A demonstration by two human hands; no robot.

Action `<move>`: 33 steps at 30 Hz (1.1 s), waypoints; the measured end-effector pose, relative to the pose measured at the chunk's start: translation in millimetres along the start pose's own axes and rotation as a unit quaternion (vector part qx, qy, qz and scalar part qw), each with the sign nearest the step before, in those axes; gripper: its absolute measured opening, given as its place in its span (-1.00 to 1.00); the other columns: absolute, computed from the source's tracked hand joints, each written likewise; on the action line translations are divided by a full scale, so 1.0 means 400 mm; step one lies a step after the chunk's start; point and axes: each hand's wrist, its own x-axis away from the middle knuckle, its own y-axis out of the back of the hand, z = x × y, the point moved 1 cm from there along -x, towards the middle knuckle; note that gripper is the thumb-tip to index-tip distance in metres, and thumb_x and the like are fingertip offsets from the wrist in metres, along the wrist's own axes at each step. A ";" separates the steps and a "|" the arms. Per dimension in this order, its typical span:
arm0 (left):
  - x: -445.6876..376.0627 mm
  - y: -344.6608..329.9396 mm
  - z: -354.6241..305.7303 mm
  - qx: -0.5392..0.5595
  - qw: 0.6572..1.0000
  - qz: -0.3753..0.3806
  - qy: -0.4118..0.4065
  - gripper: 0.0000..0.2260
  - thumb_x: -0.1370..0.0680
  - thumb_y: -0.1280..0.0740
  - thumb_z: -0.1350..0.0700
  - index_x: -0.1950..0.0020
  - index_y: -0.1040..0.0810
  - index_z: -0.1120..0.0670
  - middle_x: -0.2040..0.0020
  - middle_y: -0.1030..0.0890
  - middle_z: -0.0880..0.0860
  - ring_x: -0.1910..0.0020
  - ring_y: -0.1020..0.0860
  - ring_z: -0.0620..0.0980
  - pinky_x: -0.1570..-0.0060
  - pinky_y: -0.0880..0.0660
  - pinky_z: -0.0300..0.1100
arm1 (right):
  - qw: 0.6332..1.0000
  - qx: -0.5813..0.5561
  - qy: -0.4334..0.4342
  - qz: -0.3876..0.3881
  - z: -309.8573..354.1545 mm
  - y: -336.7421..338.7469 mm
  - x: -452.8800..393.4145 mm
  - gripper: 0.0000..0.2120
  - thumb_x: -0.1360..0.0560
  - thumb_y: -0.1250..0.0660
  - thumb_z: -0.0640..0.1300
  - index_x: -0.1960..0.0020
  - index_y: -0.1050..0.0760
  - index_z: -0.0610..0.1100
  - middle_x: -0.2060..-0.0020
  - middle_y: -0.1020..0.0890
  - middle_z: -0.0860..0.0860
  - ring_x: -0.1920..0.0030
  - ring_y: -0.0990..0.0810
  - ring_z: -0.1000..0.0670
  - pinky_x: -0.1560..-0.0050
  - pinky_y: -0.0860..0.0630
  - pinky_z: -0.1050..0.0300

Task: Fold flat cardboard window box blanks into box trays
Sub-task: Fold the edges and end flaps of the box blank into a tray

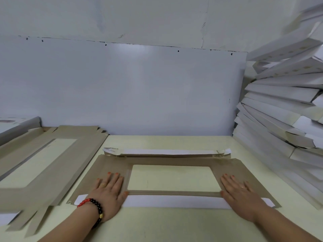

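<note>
A brown cardboard window box blank (171, 161) lies flat on the pale table (174, 224) in front of me, its rectangular window cut-out in the middle. Its near long flap is folded over and shows white (174, 202); the far long flap (167, 151) is folded too, white side up. My left hand (109, 193) presses flat on the blank's left panel with straight fingers. My right hand (241, 194) presses flat on the right panel in the same way. Neither hand grips anything.
A stack of flat brown blanks (43, 163) lies on the left of the table. Folded white box trays (283, 105) are piled high along the right side. A grey wall panel (122, 88) stands behind the table.
</note>
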 end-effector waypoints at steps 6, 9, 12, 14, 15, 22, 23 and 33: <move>0.000 0.002 0.042 0.004 0.999 0.000 0.032 -0.42 -0.61 0.23 -0.23 -0.58 0.22 -0.04 -0.58 0.24 -0.05 -0.53 0.29 0.00 -0.50 0.24 0.02 | 0.999 -0.002 -0.036 -0.003 -0.052 0.009 0.017 -0.46 -0.66 0.21 0.13 -0.56 0.30 0.02 -0.55 0.25 0.11 -0.53 0.27 0.11 -0.51 0.26 -0.04; 0.001 0.007 0.053 -0.001 0.999 -0.004 0.051 -0.43 -0.61 0.24 -0.24 -0.58 0.23 -0.08 -0.58 0.23 -0.05 -0.54 0.29 0.03 -0.49 0.24 0.06 | 0.998 -0.005 -0.061 -0.027 -0.064 0.009 0.028 -0.46 -0.65 0.20 0.15 -0.56 0.29 0.06 -0.55 0.22 0.12 -0.55 0.21 0.10 -0.51 0.22 -0.02; 0.000 0.015 0.061 -0.005 0.998 -0.023 0.066 -0.42 -0.58 0.26 -0.27 -0.57 0.23 -0.12 -0.58 0.21 -0.06 -0.54 0.29 0.07 -0.48 0.28 0.12 | 0.994 -0.030 -0.036 -0.096 -0.065 0.019 0.049 -0.46 -0.63 0.08 0.21 -0.57 0.08 0.13 -0.55 -0.04 0.19 -0.53 -0.07 0.10 -0.49 0.00 0.06; -0.001 0.027 0.071 -0.033 0.995 -0.066 0.072 -0.37 -0.53 0.32 -0.32 -0.57 0.20 -0.13 -0.59 0.15 -0.06 -0.54 0.26 0.07 -0.48 0.28 0.12 | 0.989 -0.056 0.037 -0.128 -0.061 0.029 0.071 -0.53 -0.59 -0.06 0.24 -0.47 -0.17 0.18 -0.38 -0.30 0.28 -0.38 -0.29 0.17 -0.35 -0.21 0.21; -0.001 0.033 0.071 -0.045 0.993 -0.085 0.069 -0.31 -0.48 0.38 -0.35 -0.58 0.17 -0.13 -0.59 0.13 -0.05 -0.55 0.25 0.07 -0.47 0.28 0.11 | 0.986 -0.063 0.072 -0.133 -0.058 0.034 0.081 -0.62 -0.57 -0.12 0.25 -0.36 -0.27 0.24 -0.27 -0.37 0.33 -0.28 -0.36 0.21 -0.25 -0.27 0.27; 0.024 0.059 -0.041 -0.030 0.991 -0.122 -0.042 0.11 -0.16 0.63 -0.48 -0.58 -0.01 -0.09 -0.59 -0.02 -0.03 -0.56 0.10 0.05 -0.49 0.20 0.01 | 0.974 -0.085 0.079 -0.195 -0.028 0.065 0.146 -0.85 -0.47 -0.37 0.16 0.09 -0.54 0.10 0.22 -0.49 0.24 0.17 -0.45 0.19 0.26 -0.26 0.39; 0.029 0.055 -0.071 -0.019 0.990 -0.118 -0.077 0.01 -0.25 0.49 -0.52 -0.58 -0.05 -0.10 -0.58 -0.05 -0.05 -0.56 0.09 0.04 -0.47 0.24 0.01 | 0.976 -0.074 0.073 -0.189 -0.022 0.068 0.157 -0.85 -0.46 -0.38 0.17 0.10 -0.54 0.10 0.25 -0.48 0.24 0.20 -0.43 0.20 0.30 -0.24 0.39; 0.048 0.046 -0.275 -0.030 0.966 -0.182 -0.180 -0.63 -0.56 -0.13 0.15 -0.32 -0.49 -0.08 -0.34 -0.47 -0.03 -0.41 -0.29 0.06 -0.47 0.09 0.01 | 0.940 0.166 0.146 -0.262 0.034 0.055 0.245 -0.84 -0.30 -0.28 -0.16 0.38 -0.61 -0.03 0.44 -0.56 0.02 0.64 -0.41 0.00 0.64 -0.29 0.28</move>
